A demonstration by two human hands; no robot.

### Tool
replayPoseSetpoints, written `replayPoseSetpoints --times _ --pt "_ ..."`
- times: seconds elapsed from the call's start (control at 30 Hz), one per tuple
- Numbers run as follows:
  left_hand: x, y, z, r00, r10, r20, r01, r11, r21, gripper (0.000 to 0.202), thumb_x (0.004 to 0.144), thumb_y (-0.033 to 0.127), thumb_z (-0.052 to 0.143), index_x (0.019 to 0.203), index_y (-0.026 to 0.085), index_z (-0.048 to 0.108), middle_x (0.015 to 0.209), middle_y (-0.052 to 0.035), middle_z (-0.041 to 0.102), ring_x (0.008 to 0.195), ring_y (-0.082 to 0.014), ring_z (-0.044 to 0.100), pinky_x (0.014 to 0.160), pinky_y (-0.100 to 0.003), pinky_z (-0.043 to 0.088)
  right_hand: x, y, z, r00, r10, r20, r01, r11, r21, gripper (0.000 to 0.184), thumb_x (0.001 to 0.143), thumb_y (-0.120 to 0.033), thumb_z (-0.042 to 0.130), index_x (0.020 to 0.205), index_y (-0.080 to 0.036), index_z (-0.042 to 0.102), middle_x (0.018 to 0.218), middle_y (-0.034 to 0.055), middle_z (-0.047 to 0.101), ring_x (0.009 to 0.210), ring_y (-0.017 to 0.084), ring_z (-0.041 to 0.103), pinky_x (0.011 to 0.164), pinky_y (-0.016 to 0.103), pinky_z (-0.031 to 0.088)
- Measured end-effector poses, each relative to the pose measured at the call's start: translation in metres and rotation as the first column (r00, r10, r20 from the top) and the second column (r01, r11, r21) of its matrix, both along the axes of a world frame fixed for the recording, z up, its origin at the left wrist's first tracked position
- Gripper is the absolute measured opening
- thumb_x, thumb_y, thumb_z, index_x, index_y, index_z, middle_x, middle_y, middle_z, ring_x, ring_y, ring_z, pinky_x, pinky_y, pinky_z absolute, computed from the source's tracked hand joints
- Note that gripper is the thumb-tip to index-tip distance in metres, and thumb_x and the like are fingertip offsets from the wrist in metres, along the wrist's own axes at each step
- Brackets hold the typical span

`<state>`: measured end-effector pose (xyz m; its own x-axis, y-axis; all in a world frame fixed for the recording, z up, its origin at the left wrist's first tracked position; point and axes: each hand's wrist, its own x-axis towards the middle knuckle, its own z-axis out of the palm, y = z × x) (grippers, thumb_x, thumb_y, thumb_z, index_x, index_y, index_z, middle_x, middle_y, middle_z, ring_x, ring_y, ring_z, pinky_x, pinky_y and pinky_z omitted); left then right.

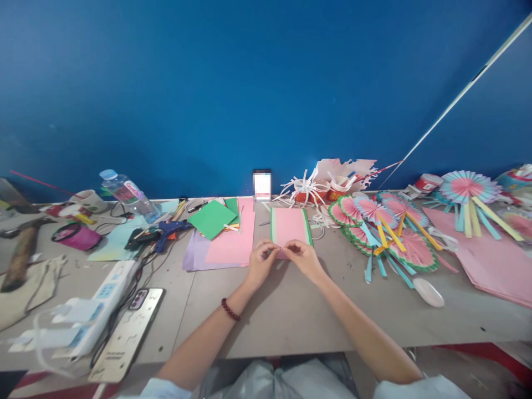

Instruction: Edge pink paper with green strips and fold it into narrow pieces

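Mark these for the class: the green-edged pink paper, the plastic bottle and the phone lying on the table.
Green-edged pink paper (288,226): head view, middle of its pink face.
Plastic bottle (132,193): head view, on its body.
Phone (127,335): head view, on its patterned back.

the left hand (261,259) and right hand (302,259) pinch the near edge of a green-bordered pink sheet (288,226).

Appears to be a small paper-craft workshop, judging by pleated paper fans (376,210), coloured paper (290,224), a glue gun (168,230) and a hammer (22,249) along the bench (257,330).
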<state>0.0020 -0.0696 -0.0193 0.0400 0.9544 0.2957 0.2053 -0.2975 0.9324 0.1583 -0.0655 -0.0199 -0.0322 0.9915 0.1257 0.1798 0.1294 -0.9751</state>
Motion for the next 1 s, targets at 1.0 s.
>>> replayPoseSetpoints --times 1.0 --pt "0.002 -0.002 0.003 1.000 0.007 -0.021 -0.007 1.000 -0.008 0.011 0.077 0.023 0.061 0.068 0.018 0.065 0.074 -0.0015 0.060 0.069 -0.0123 0.055 0.057 -0.022 0.039 -0.005 -0.010 0.007 0.975 -0.048 0.218 -0.007 0.971 0.241 0.011 0.077 -0.025 0.056 0.076 -0.020 0.066 0.078 0.0049 0.069 0.074 0.018 0.063 0.070 0.030 0.051"
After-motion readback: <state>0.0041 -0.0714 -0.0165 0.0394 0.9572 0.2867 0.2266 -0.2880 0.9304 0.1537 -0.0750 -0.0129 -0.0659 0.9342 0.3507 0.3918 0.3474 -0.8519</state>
